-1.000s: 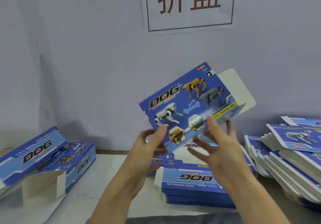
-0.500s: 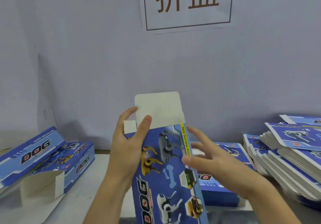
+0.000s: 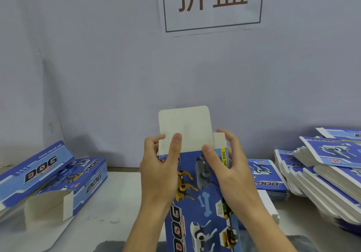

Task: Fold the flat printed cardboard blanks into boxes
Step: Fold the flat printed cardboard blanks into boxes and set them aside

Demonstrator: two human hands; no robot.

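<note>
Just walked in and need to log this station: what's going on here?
A person is folding a blue printed cardboard dog-toy box, held upright in both hands. The left hand and right hand grip its top end, where the plain white top flap stands unfolded. Folded blue boxes lie left; stacked flat blanks wait right.
</note>
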